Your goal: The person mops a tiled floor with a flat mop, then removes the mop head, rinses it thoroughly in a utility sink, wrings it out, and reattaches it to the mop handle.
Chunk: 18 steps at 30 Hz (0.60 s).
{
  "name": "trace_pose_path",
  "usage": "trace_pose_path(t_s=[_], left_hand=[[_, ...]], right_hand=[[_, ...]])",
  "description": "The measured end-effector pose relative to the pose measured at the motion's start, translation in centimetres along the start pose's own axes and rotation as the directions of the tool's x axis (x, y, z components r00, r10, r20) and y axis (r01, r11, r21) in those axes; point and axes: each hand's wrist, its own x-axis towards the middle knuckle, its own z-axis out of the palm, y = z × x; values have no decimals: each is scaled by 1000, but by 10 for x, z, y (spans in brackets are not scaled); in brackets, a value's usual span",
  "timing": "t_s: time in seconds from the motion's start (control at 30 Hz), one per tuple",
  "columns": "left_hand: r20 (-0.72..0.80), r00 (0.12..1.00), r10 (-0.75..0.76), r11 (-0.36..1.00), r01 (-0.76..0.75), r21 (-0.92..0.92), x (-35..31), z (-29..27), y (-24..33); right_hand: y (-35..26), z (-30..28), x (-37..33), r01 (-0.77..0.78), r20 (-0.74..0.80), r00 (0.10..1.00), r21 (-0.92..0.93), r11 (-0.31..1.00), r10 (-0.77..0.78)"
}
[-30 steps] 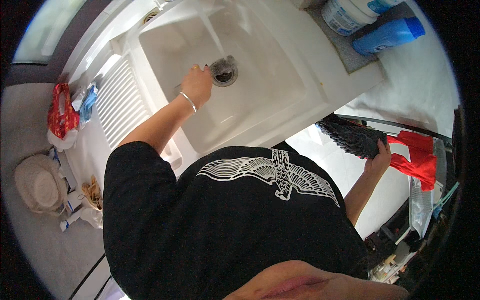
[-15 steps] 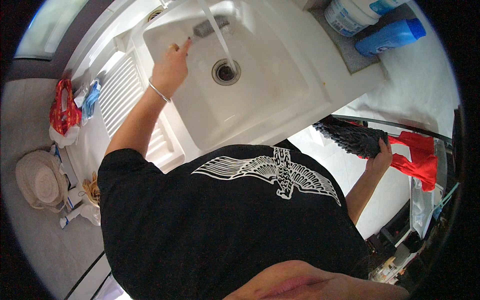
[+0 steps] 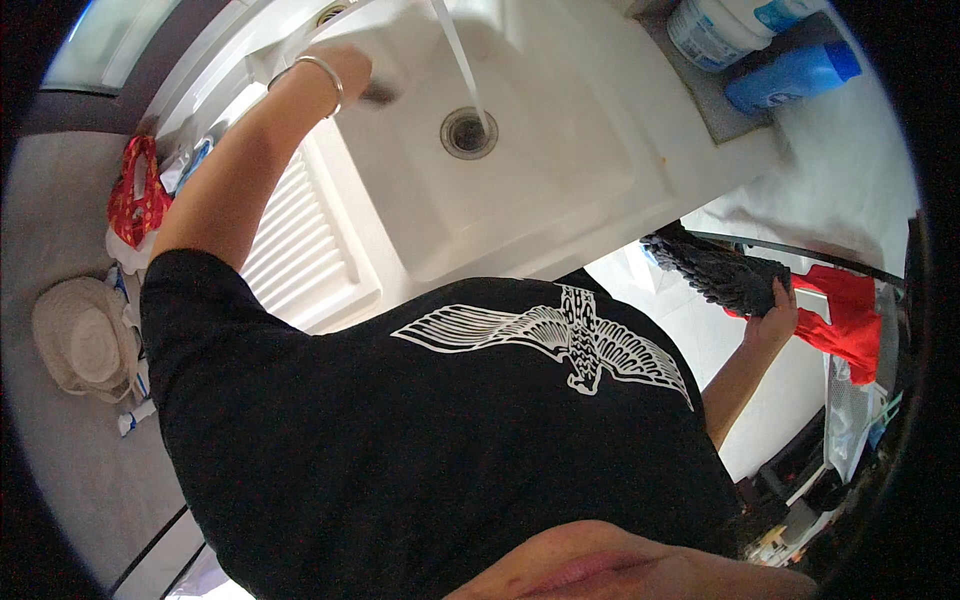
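The right hand (image 3: pixel 774 318) clamps a dark ridged thing (image 3: pixel 715 272) outside the sink (image 3: pixel 560 180), perhaps to spare it the running water (image 3: pixel 460 55), while, well apart over the sink's left side, the left hand (image 3: pixel 343 76) meets a small blurred object (image 3: pixel 380 93), its grip impossible to tell.

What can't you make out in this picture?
Head view:
Left hand: fingers blurred by motion.
Dark thing beside it: also blurred; whether held is unclear.
Source of the water stream: cut off by the top edge.
White bucket: partly cut off there too.
Dark ridged item: far side turned away.
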Motion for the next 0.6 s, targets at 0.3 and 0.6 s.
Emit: trace_pose_path(t_s=[0.3, 0.6], left_hand=[[-516, 853, -85, 960, -69, -272, -5, 42, -89], [-395, 514, -761, 620, 401, -674, 24, 129, -148]], right_hand=[[-32, 1, -15, 113, 40, 993, -72, 991, -110], [-173, 9, -63, 602, 303, 791, -543, 585, -532]])
